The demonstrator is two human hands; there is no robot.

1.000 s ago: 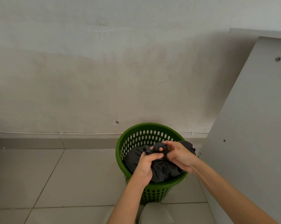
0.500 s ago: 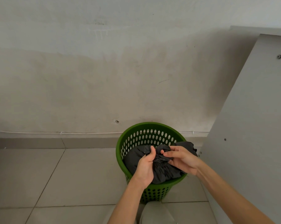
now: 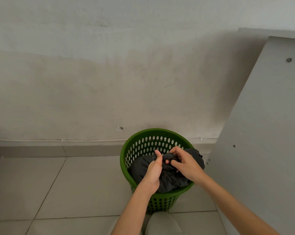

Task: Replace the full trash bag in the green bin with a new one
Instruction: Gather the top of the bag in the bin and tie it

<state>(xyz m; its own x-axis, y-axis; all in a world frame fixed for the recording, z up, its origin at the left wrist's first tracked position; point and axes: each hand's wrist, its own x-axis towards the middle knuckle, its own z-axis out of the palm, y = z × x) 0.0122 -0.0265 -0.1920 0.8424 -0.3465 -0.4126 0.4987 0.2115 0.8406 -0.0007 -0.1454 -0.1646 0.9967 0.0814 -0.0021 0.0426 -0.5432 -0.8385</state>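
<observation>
Since a moment ago, your left hand (image 3: 153, 172) has shifted its thumb upright, fingers clamped round the gathered neck of the dark grey plastic trash bag (image 3: 168, 177). Your right hand (image 3: 185, 164) pinches the twisted top, apparently knotting it shut inside the round perforated green plastic bin (image 3: 126, 160).

The bin (image 3: 157, 203) stands on the floor (image 3: 75, 184) against the wall (image 3: 109, 82), with a leaning panel (image 3: 262, 133) just to its right. The trash bag (image 3: 172, 181) sits inside it, left hand (image 3: 154, 172) and right hand (image 3: 185, 163) on the bag's top.
</observation>
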